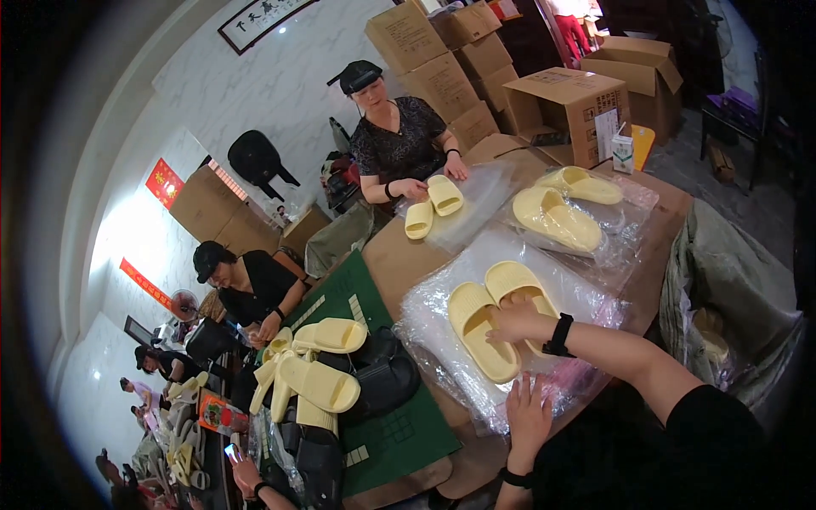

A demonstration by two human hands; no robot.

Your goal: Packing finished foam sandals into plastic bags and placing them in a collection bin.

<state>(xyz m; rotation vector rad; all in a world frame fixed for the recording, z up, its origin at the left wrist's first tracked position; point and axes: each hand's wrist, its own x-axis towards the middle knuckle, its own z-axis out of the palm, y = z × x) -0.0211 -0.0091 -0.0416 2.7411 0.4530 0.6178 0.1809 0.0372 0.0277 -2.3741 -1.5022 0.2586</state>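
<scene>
A pair of pale yellow slippers point(484, 350) lies side by side on a stack of clear plastic bags point(429, 310), toes pointing away from me. My right hand point(520, 320) reaches over the pair and grips where the two meet, some fingertips hidden in the openings. At the near edge of the stack, my left hand point(529, 418) rests flat, fingers stretched out, holding nothing. Farther back, another yellow pair point(557, 219) lies on or in clear plastic. Across the table a person in a dark patterned top handles two smaller yellow slippers point(445, 195) over a plastic sheet.
Yellow and black slippers point(319, 382) are heaped on a green board point(408, 442) at left. Near it, another person's hand point(246, 478) holds a phone. An open carton point(586, 110) and drink box point(623, 155) stand at the back right; a grey woven sack point(731, 272) is at right.
</scene>
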